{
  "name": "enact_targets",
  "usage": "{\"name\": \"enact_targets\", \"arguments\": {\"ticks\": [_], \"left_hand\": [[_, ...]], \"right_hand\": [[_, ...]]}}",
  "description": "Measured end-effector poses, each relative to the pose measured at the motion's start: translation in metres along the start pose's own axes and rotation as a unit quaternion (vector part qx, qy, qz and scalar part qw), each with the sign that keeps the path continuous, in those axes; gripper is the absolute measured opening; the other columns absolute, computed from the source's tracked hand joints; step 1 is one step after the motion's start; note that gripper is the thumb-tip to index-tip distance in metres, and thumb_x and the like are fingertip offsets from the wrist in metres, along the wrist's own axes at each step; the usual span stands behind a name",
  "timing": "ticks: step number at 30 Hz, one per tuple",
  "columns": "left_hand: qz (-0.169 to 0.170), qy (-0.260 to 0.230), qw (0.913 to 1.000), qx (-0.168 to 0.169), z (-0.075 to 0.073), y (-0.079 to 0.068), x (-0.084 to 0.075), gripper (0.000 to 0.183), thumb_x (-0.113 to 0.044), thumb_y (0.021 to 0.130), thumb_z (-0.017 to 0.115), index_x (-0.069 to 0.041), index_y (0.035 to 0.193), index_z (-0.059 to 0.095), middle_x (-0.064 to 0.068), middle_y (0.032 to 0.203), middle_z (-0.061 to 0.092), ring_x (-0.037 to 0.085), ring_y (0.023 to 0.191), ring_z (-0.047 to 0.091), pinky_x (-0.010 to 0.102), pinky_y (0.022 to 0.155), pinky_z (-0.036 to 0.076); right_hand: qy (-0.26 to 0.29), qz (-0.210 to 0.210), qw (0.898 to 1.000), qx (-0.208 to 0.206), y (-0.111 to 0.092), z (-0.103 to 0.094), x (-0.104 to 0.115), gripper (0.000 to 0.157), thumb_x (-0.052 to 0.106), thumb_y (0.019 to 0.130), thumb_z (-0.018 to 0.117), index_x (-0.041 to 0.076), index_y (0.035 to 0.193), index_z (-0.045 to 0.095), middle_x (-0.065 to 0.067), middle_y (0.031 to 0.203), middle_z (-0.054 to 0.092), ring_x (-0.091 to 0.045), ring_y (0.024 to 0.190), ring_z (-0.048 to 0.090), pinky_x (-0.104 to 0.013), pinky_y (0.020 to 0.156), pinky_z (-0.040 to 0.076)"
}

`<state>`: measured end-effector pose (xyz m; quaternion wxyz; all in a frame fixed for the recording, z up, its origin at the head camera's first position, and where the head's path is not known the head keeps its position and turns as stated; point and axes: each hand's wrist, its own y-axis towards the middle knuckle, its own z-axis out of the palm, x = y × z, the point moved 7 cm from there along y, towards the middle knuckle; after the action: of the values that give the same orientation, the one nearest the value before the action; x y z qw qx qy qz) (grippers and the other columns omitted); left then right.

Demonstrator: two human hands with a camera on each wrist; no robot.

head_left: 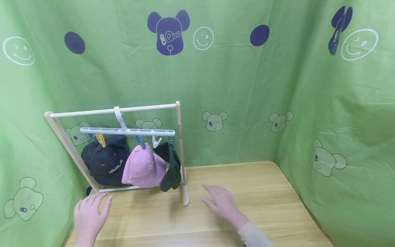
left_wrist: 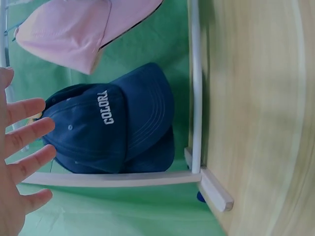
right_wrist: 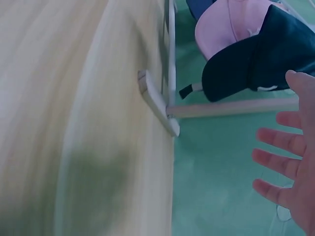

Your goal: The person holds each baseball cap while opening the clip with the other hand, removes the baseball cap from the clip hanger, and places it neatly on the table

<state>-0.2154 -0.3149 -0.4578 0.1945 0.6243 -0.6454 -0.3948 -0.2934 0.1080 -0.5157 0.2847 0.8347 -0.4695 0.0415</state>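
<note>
Several caps hang by clothespins from a pale blue hanger (head_left: 148, 132) on a small wooden rack (head_left: 181, 144). At the left is a navy cap (head_left: 106, 164) with white lettering, under a yellow clothespin (head_left: 100, 140). A pink cap (head_left: 143, 166) hangs in the middle and a dark green cap (head_left: 171, 168) at the right end. My left hand (head_left: 89, 214) is in front of the rack's left side, fingers spread and holding nothing. To the right of the rack, my right hand (head_left: 223, 203) is over the table with straight fingers, also holding nothing.
The rack stands toward the back left of the wooden table (head_left: 247, 185). Green curtains (head_left: 234, 79) with cartoon prints enclose the back and both sides. A white hook-shaped clip (head_left: 156, 141) hangs from the hanger between the pink and green caps.
</note>
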Motion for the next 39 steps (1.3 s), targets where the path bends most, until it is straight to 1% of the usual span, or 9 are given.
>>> {"name": "enact_targets", "arguments": {"ticks": [6,12,16,20,23,26,30,35,39], "left_hand": [[0.002,0.001,0.9998,-0.022,-0.01,0.009,0.006,0.034,-0.035,0.086,0.064,-0.005,0.099,0.071,0.018,0.097,0.072,0.041,0.094,0.061,0.059,0.091,0.039],[-0.015,-0.007,0.9998,-0.014,-0.015,0.022,0.009,0.031,-0.03,0.085,0.066,-0.004,0.1,0.071,0.019,0.1,0.072,0.042,0.098,0.059,0.061,0.094,0.038],[-0.007,-0.009,0.9997,-0.022,-0.02,0.032,0.008,0.031,-0.03,0.085,0.067,-0.004,0.101,0.07,0.02,0.1,0.072,0.043,0.098,0.059,0.06,0.094,0.038],[0.006,-0.009,0.9995,-0.03,-0.023,0.043,0.006,0.033,-0.033,0.086,0.066,-0.005,0.103,0.07,0.019,0.101,0.072,0.042,0.098,0.059,0.058,0.094,0.039],[0.017,-0.012,0.9991,-0.037,-0.024,0.053,0.003,0.035,-0.033,0.087,0.065,-0.005,0.105,0.07,0.019,0.103,0.071,0.042,0.099,0.059,0.057,0.095,0.039],[0.027,-0.013,0.9988,-0.04,-0.025,0.065,0.0,0.036,-0.034,0.087,0.064,-0.005,0.109,0.069,0.019,0.106,0.07,0.042,0.102,0.058,0.057,0.096,0.038],[0.032,-0.015,0.9988,-0.034,-0.026,0.078,-0.002,0.038,-0.034,0.088,0.063,-0.006,0.112,0.068,0.019,0.11,0.069,0.042,0.105,0.056,0.057,0.098,0.037],[0.036,-0.021,0.9986,-0.033,-0.028,0.092,-0.005,0.04,-0.034,0.089,0.062,-0.005,0.115,0.066,0.019,0.114,0.067,0.043,0.109,0.054,0.058,0.098,0.036],[0.035,-0.019,0.9988,-0.028,-0.03,0.102,-0.007,0.041,-0.034,0.089,0.062,-0.005,0.118,0.065,0.02,0.119,0.065,0.043,0.113,0.052,0.058,0.099,0.035]], "right_hand": [[-0.005,-0.03,0.999,-0.018,0.014,-0.003,0.014,0.052,0.042,0.092,0.061,0.015,0.136,0.055,-0.004,0.131,0.064,-0.026,0.118,0.061,-0.053,0.103,0.046],[-0.005,-0.076,0.996,-0.054,0.032,-0.014,0.027,0.049,0.04,0.093,0.06,0.012,0.133,0.057,-0.008,0.125,0.067,-0.028,0.114,0.063,-0.051,0.1,0.048],[-0.006,-0.108,0.991,-0.083,0.043,-0.025,0.035,0.046,0.037,0.093,0.061,0.009,0.128,0.06,-0.01,0.12,0.069,-0.028,0.109,0.065,-0.048,0.097,0.051],[-0.008,-0.142,0.983,-0.113,0.053,-0.037,0.045,0.043,0.035,0.094,0.06,0.005,0.126,0.061,-0.012,0.117,0.07,-0.028,0.106,0.067,-0.046,0.092,0.054],[-0.005,-0.155,0.98,-0.123,0.064,-0.046,0.051,0.045,0.036,0.095,0.057,0.005,0.128,0.06,-0.011,0.119,0.069,-0.028,0.108,0.066,-0.045,0.095,0.053],[-0.008,-0.159,0.979,-0.124,0.075,-0.054,0.056,0.047,0.039,0.097,0.054,0.007,0.132,0.057,-0.01,0.123,0.067,-0.026,0.112,0.064,-0.044,0.099,0.051],[-0.023,-0.165,0.978,-0.127,0.089,-0.061,0.065,0.05,0.043,0.098,0.051,0.01,0.135,0.055,-0.009,0.125,0.066,-0.024,0.115,0.062,-0.041,0.102,0.05],[-0.033,-0.197,0.968,-0.155,0.101,-0.07,0.08,0.051,0.04,0.096,0.057,0.008,0.135,0.055,-0.01,0.127,0.064,-0.024,0.118,0.06,-0.039,0.102,0.049],[-0.039,-0.214,0.961,-0.171,0.111,-0.075,0.093,0.052,0.04,0.096,0.056,0.006,0.136,0.054,-0.012,0.13,0.061,-0.026,0.123,0.057,-0.041,0.107,0.046]]}}
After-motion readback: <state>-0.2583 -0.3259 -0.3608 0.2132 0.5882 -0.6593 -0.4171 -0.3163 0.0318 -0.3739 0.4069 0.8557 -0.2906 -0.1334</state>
